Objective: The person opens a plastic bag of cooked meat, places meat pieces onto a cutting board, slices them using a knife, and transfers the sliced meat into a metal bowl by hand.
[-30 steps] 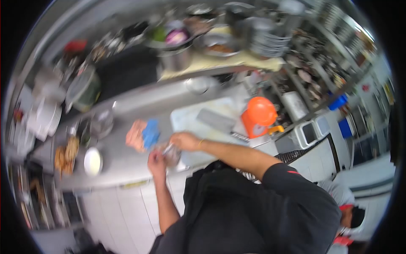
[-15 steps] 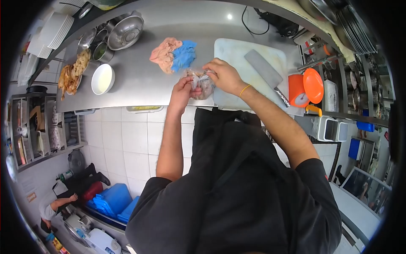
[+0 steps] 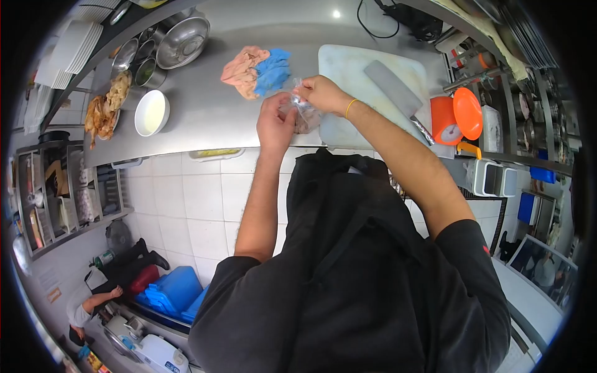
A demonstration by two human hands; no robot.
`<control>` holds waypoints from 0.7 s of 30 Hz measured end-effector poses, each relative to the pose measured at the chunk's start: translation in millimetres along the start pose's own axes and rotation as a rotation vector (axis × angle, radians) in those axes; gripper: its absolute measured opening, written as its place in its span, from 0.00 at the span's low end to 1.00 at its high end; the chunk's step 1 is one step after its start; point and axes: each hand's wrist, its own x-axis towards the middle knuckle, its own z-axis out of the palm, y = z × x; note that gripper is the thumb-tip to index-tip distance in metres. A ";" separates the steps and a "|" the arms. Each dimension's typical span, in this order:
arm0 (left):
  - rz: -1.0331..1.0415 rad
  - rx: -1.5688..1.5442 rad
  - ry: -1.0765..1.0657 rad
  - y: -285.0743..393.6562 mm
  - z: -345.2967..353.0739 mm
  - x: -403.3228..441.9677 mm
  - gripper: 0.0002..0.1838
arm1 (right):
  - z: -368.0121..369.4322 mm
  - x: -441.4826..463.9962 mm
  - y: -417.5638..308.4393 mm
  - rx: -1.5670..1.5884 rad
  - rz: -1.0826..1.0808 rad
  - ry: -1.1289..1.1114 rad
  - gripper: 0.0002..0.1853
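Note:
A clear plastic bag (image 3: pixel 306 122) with pale brownish contents sits at the counter's front edge, beside the cutting board's left side. My left hand (image 3: pixel 277 120) is closed on the bag's gathered neck from the left. From the right, my right hand (image 3: pixel 321 94) pinches the top of the same plastic, a yellow band round its wrist. What exactly is in the bag cannot be made out. Just behind the hands lie a pink cloth (image 3: pixel 242 69) and a blue cloth (image 3: pixel 272 71), crumpled together. A cleaver (image 3: pixel 392 88) rests on the white cutting board (image 3: pixel 342 62).
An orange scale (image 3: pixel 444 118) stands right of the board. On the left are a white bowl (image 3: pixel 152 113), a steel colander (image 3: pixel 184 42), steel pots and cooked chicken (image 3: pixel 99 115). A shelf runs above the counter's back. Another person (image 3: pixel 99 298) is at lower left, near blue bins (image 3: pixel 171 292).
Both hands stay on the bag; the right has drawn in closer to the left at its neck, and the left has turned more upright. The whole view has shifted slightly.

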 end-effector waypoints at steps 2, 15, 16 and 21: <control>0.114 0.065 0.025 4.1 -0.9 -0.8 0.16 | 1.0 -1.9 -10.0 0.069 0.049 -0.022 0.18; 0.204 0.194 0.001 -8.1 -6.3 6.9 0.08 | -1.8 0.1 -6.1 0.162 0.158 -0.054 0.16; 0.235 0.201 0.010 -10.5 -6.1 9.2 0.08 | -3.1 -1.5 -8.7 0.148 0.157 -0.051 0.15; 0.100 0.079 0.019 -12.7 -2.0 9.5 0.07 | 6.6 -14.9 1.0 0.220 -0.001 0.157 0.12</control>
